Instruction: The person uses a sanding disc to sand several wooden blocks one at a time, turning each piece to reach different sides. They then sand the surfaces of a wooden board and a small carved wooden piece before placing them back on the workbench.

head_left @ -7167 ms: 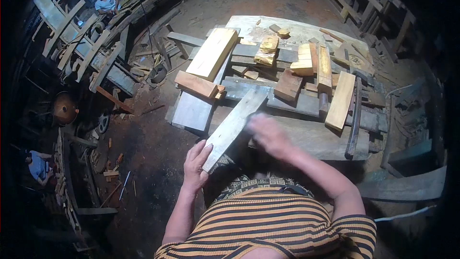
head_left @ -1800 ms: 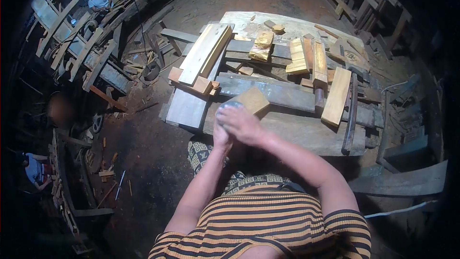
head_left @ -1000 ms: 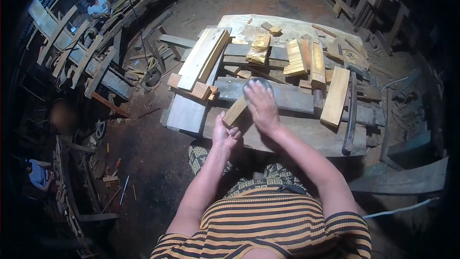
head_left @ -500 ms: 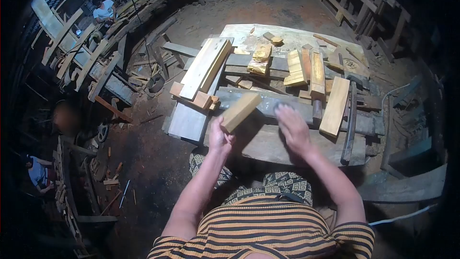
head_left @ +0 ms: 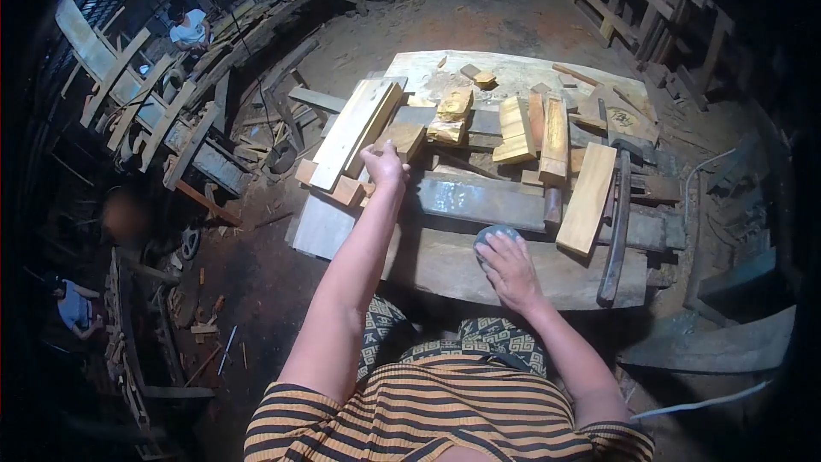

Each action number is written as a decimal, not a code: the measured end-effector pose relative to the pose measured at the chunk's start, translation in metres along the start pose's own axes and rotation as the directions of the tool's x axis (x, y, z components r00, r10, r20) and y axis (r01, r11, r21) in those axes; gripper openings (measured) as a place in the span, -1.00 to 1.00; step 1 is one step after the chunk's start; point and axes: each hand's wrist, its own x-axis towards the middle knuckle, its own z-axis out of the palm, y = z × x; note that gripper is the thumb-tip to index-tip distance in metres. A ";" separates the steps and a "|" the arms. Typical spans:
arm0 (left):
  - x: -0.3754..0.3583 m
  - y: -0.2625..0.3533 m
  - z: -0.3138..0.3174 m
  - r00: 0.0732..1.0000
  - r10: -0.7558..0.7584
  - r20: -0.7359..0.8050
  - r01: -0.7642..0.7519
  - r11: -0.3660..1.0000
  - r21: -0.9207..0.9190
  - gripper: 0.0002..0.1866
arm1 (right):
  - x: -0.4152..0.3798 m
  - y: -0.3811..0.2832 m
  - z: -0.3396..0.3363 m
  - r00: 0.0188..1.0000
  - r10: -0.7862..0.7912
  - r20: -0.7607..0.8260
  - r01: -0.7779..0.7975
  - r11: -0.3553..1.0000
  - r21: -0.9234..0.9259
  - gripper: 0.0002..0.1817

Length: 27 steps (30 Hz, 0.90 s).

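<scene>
My left hand (head_left: 385, 162) is stretched forward and closed around a wood block (head_left: 404, 139), close beside the long pale boards (head_left: 355, 139) on the left of the bench. Part of the block is hidden by the hand. My right hand (head_left: 510, 272) has its fingers wrapped over a dark, rounded, disc-like piece (head_left: 496, 233) on the bench's near plank (head_left: 436, 261). Its exact kind I cannot make out. Right of that hand lies a light wood block (head_left: 587, 198), with a dark curved bar (head_left: 617, 231) alongside.
Several yellowish blocks, such as a rough one (head_left: 451, 115) and a long one (head_left: 554, 139), lie farther back. A wide pale board (head_left: 513, 73) covers the far side. Two people (head_left: 190, 30) sit at the left among timber. A wooden rack (head_left: 611, 0) stands at the far right.
My left hand has carried the wood block forward and left, from in front of me to beside the long boards. My right hand has come down nearer to me with the dark disc-like piece.
</scene>
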 end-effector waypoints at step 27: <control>-0.002 0.043 -0.007 0.886 -0.238 0.397 -0.370 0.151 0.917 -0.55 | 0.000 0.002 -0.003 1.000 -0.026 -0.017 0.027 0.999 0.018 -0.61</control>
